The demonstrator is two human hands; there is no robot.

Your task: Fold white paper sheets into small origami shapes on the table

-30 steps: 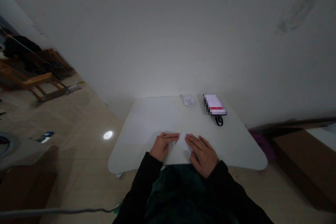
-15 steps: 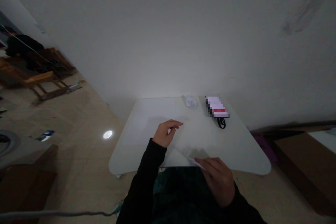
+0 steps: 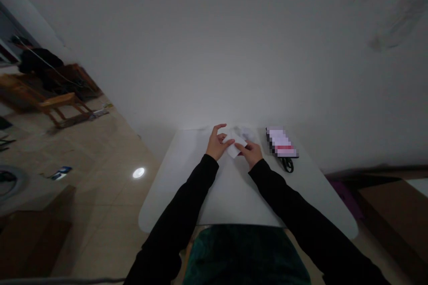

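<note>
Over the far middle part of the white table, both my hands hold a small white piece, perhaps folded paper. My left hand pinches its left side between thumb and fingers, with the index finger raised and bent. Gripping the right edge with thumb and fingers is my right hand. Just behind the piece lies a crumpled whitish, see-through item, partly hidden by it. What the white piece is exactly, I cannot make out.
A phone-like item, blurred out, lies at the table's far right with a black strap. The wall rises behind the table. Cardboard boxes stand on the right. A person sits far left by a wooden chair.
My right hand has moved from the near table edge up to the far middle, bringing the white piece. My left hand has moved forward and now grips it too.
</note>
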